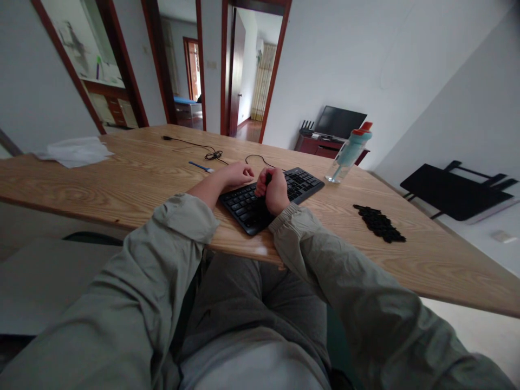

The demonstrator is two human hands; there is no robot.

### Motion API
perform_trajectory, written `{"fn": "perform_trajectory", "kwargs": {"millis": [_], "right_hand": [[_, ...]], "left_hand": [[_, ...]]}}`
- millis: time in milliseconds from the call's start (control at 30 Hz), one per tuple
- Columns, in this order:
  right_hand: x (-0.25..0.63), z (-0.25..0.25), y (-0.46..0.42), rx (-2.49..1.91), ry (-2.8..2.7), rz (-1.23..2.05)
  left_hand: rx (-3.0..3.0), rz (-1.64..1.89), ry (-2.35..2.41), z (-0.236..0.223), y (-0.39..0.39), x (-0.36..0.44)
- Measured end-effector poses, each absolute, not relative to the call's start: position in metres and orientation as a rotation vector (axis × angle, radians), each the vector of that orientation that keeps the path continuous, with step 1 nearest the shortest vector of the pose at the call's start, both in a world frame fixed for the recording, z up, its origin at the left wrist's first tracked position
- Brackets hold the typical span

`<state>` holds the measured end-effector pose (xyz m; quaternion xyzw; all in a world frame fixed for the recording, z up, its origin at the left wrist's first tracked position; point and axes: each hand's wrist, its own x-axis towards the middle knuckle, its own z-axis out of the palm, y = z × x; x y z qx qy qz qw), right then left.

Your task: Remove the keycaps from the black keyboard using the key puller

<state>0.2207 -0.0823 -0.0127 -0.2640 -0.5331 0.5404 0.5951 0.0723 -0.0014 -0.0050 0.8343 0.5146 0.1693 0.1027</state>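
Note:
A black keyboard [247, 211] lies at a slant near the table's front edge, beneath both hands. My left hand [239, 174] rests at its far left side, fingers curled inward; whatever they may hold is hidden. Over the middle of the keys, my right hand [276, 189] is closed in a fist around a small dark thing, of which only a bit shows at the top. Behind my left hand lies a thin blue brush [201, 167] with a pale end. To the right, small black pieces [379, 223], perhaps keycaps, sit close together in a patch.
Past the keyboard's right end stands a clear bottle [345, 157] with an orange-red lid. A black cable [213, 154] lies coiled at the back of the wooden table [142, 179]. White paper or cloth [79, 151] is at the far left. A black folding table [455, 189] stands beyond the right edge.

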Motion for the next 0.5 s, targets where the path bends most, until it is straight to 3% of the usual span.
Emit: {"fn": "perform_trajectory", "kwargs": {"millis": [500], "right_hand": [[0.228,0.003,-0.088,-0.601,-1.108,1.263]], "left_hand": [[2.452,0.55,1.469,-0.006,0.004,0.07]]}}
